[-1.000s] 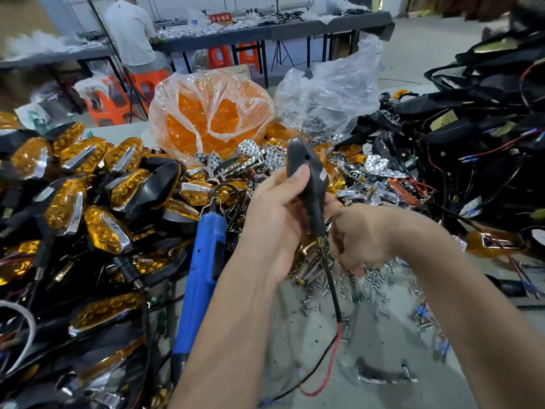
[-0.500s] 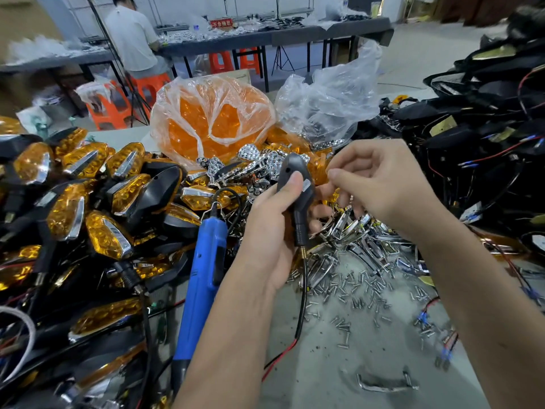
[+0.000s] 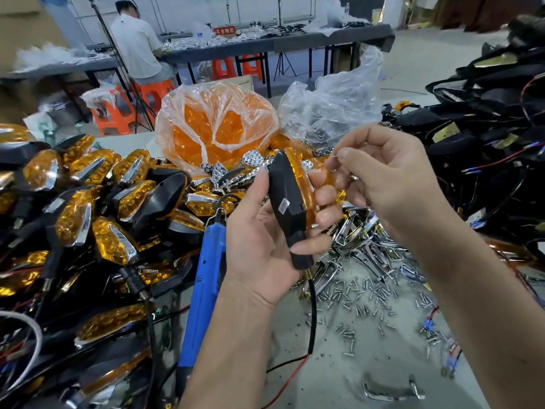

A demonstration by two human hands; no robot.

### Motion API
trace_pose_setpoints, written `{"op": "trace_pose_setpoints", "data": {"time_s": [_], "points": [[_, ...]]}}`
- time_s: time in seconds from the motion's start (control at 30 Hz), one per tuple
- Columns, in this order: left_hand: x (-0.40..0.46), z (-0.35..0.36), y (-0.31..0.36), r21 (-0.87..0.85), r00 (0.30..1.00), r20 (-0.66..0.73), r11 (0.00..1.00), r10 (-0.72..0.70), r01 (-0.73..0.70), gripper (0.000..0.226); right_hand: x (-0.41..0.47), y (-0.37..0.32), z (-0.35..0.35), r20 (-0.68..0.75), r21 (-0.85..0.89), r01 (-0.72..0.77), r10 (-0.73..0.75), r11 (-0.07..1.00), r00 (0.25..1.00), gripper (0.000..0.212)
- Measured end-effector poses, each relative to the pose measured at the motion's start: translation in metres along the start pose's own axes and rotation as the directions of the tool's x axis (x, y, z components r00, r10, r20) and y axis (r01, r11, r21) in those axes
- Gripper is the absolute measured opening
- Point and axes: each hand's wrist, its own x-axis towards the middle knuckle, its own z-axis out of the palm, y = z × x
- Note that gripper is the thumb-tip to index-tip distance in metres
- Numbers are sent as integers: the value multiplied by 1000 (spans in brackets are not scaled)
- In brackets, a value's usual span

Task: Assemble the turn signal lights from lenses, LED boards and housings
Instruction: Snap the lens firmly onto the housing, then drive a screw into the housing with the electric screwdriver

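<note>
At the centre of the frame a black housing (image 3: 287, 202) with an amber lens (image 3: 298, 178) seated along its right edge is gripped by the left hand (image 3: 265, 231), thumb on the back, fingers curled round the lens side. Its wire (image 3: 312, 314) hangs down toward the lower middle. Just to the right, the right hand (image 3: 383, 178) is held with thumb and forefinger pinched together; something small and shiny seems to be held at the tips, probably a screw, though it cannot be told for certain.

The small part could be dropped into the loose screws (image 3: 362, 293) scattered at lower right. The lens could be shifted out of its seat if the left grip is relaxed. The dangling wire could be snagged on the blue tool (image 3: 203, 290) standing just left of the wrist.
</note>
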Motion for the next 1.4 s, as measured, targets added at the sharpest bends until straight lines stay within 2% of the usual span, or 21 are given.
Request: {"op": "trace_pose_setpoints", "data": {"time_s": [0.13, 0.23, 0.3, 0.37, 0.47, 0.6, 0.8, 0.87, 0.97, 1.03, 1.13, 1.23, 1.33, 1.4], "points": [[0, -2, 0, 63, 999, 38, 997, 39, -42, 48, -1, -6, 2, 26, 33, 16, -17, 999, 1000, 22], [3, -1, -2, 197, 987, -59, 971, 147, -133, 43, 0, -10, 2, 42, -5, 27, -27, 1000, 999, 27], [4, -1, -4, 384, 957, -133, 903, 259, -191, 36, 0, -11, 3, 37, -55, 34, -32, 998, 999, 29], [4, -1, -5, 529, 929, -152, 822, 338, -212, 30, -1, -13, 3, 32, -73, 31, -29, 997, 999, 29], [4, 3, -5, 627, 911, -148, 749, 385, -215, 31, -4, -18, 2, 159, -50, 81, -72, 995, 985, 21], [4, 4, -4, 666, 892, -126, 703, 433, -248, 18, -7, -21, 3, 254, -214, 260, -204, 942, 945, 31], [5, 10, -2, 725, 858, -57, 612, 510, -316, 43, -9, -26, 11, 228, -223, 363, -313, 905, 922, 28], [6, 15, -2, 739, 845, -50, 589, 533, -328, 36, -10, -27, 12, 224, -233, 396, -347, 888, 911, 27], [5, 18, -2, 744, 833, -101, 597, 545, -300, 22, -12, -22, 17, 204, -244, 399, -355, 884, 912, 29], [5, 18, -1, 756, 822, -124, 589, 556, -284, 22, -12, -20, 21, 194, -245, 403, -363, 882, 911, 28], [3, 19, 3, 784, 815, -85, 543, 573, -300, 24, -12, -18, 25, 180, -240, 413, -377, 879, 908, 28], [4, 18, 4, 820, 811, -22, 475, 585, -321, 29, -11, -15, 27, 169, -184, 398, -369, 899, 914, 28], [5, 13, 3, 868, 814, 20, 395, 580, -302, 31, -9, -5, 25, 146, -135, 316, -296, 939, 944, 26], [6, 6, 4, 930, 802, 39, 272, 596, -248, 22, -8, 3, 23, 123, -88, 216, -205, 972, 971, 19]]}}
